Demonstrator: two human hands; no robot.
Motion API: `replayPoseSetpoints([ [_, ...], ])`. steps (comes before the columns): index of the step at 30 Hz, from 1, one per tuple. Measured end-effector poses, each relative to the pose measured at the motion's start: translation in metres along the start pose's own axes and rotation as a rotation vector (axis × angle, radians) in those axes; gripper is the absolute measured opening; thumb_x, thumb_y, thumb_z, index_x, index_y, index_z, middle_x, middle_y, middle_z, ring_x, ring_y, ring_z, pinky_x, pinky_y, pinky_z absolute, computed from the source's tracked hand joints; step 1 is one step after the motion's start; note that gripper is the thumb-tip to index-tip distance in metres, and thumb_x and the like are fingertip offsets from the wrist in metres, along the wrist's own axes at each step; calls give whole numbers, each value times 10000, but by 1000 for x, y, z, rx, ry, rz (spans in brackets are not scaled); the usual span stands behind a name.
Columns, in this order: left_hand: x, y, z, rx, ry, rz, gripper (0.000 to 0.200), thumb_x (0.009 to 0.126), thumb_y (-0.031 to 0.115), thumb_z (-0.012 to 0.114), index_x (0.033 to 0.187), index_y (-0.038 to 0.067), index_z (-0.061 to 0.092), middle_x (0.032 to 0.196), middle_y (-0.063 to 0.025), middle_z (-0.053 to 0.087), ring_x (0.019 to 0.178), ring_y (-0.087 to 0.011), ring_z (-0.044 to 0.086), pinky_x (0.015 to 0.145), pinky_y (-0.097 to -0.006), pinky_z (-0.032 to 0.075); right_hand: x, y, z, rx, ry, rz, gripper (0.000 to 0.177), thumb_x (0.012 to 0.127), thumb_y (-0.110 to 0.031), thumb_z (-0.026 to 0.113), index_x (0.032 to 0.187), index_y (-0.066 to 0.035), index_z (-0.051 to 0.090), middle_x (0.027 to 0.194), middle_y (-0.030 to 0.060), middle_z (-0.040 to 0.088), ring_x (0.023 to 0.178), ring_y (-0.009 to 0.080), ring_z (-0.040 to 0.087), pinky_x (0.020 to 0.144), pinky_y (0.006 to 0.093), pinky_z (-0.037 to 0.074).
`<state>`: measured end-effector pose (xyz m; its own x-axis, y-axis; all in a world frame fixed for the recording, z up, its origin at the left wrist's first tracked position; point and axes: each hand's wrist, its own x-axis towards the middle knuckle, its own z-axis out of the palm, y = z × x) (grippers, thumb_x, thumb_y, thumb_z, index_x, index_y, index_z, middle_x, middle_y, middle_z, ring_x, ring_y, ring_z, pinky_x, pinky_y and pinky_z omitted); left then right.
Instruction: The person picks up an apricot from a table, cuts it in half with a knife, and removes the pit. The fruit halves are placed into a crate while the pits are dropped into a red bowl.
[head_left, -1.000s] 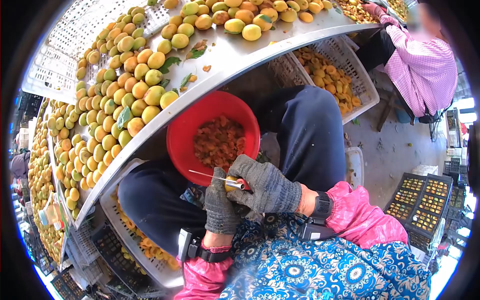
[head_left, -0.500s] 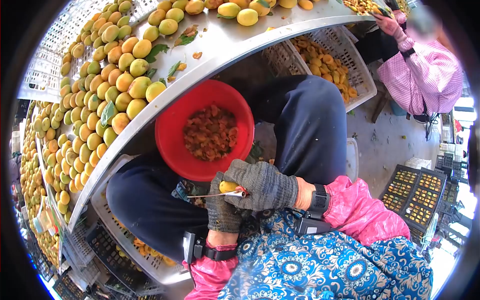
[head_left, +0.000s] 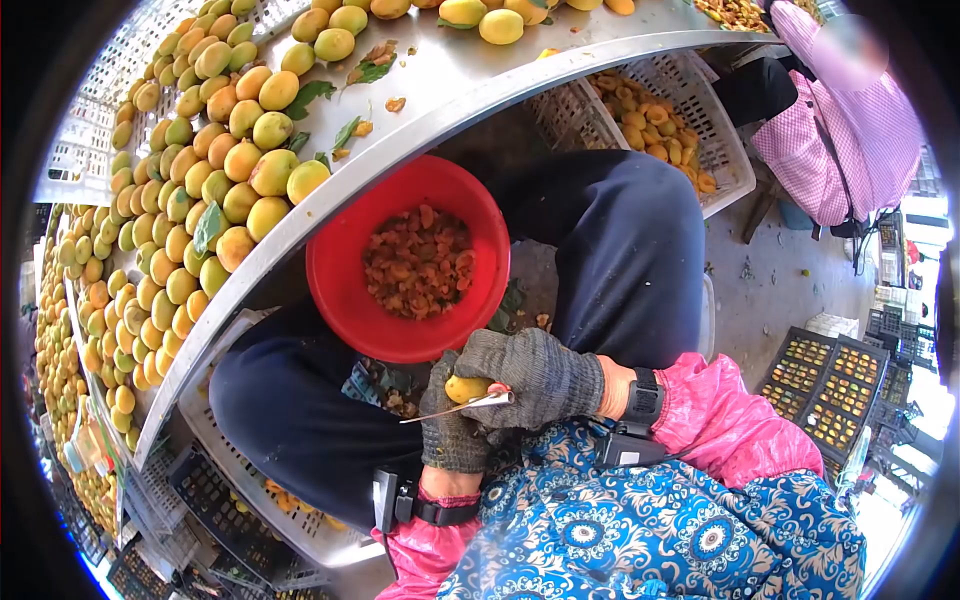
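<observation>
My left hand [head_left: 452,438], in a grey knitted glove, is closed around a yellow apricot [head_left: 463,389]. Pressed against it from the right, my gloved right hand [head_left: 548,380] is closed on a thin metal tool [head_left: 462,405]. The tool's narrow end points left across the left glove, just below the fruit; its wider silvery end lies by the right fingers. The fingertips of both hands are partly hidden. Beyond the hands, between my knees, sits a red basin [head_left: 330,300] holding a heap of brownish-orange fruit pieces [head_left: 418,262].
A metal table [head_left: 440,90] with many whole apricots [head_left: 240,160] curves along the left and top. A white crate [head_left: 735,185] of halved fruit stands under it. Another crate [head_left: 235,455] is beside my leg. A person in pink checks [head_left: 820,140] sits at upper right, near dark trays [head_left: 825,390].
Both hands have shifted slightly right with the apricot and the metal tool still in them. The person at upper right has changed posture, and the raised hand is now out of sight.
</observation>
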<state>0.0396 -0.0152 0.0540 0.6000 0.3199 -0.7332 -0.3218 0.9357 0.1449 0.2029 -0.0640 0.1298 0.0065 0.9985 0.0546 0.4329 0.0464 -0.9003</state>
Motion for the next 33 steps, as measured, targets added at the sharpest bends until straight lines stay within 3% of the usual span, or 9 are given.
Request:
replayPoseSetpoints([
  [12,-3,-2,-6,-76,-126,-55,398,967,315,459,1193,7,571,1178,-155,617,1069,-307,602,952,-428,490,-1,10,0,44,-36,7,408,746,-276,726,1058,-55,583,915,132,574,750,353,617,612,404,495],
  [14,3,-3,-19,-293,-476,-114,389,975,306,434,1202,13,555,1191,-152,606,1071,-297,597,959,-418,483,0,9,-3,25,-74,2,441,743,-293,740,1075,-52,579,929,135,580,734,350,619,601,402,498],
  [15,3,-3,-27,-293,-475,-119,389,975,306,434,1202,13,555,1191,-152,606,1071,-297,597,959,-418,483,0,10,-2,25,-72,6,441,743,-293,740,1075,-52,579,929,135,580,734,350,619,601,402,498],
  [17,0,0,-28,84,-298,-15,365,981,284,404,1207,30,536,1201,-148,591,1079,-289,588,968,-414,473,-1,12,-1,29,-67,-6,474,737,-315,757,1084,-49,577,944,134,584,725,348,620,600,397,499],
  [21,-7,0,-6,-3,-312,-20,346,988,272,378,1204,42,520,1206,-144,579,1084,-282,581,964,-404,474,2,9,-2,94,-51,26,404,778,-329,686,1079,-76,595,945,136,593,762,341,631,646,423,508],
  [24,-4,-1,-1,-47,-150,-72,376,982,318,393,1182,32,534,1172,-145,595,1062,-284,592,938,-417,492,5,7,-3,134,-23,46,339,775,-289,694,1015,-63,617,908,128,595,755,329,629,639,403,502],
  [27,-4,3,6,-284,-188,-211,422,976,373,404,1151,18,551,1120,-151,620,998,-292,618,879,-404,526,8,4,-2,127,16,71,283,769,-244,716,948,-44,627,856,121,597,745,314,627,632,380,493],
  [29,-7,3,14,-21,108,-92,445,965,405,437,1133,16,570,1053,-144,642,923,-295,639,795,-379,555,6,3,1,317,100,216,256,761,-214,738,901,-30,627,808,118,590,731,303,619,629,368,485],
  [33,-11,10,39,72,168,-60,476,958,454,485,1166,34,570,1017,-108,647,892,-256,645,731,-335,555,9,6,2,296,153,243,252,771,-204,757,871,-20,618,775,97,580,730,261,615,651,354,478],
])
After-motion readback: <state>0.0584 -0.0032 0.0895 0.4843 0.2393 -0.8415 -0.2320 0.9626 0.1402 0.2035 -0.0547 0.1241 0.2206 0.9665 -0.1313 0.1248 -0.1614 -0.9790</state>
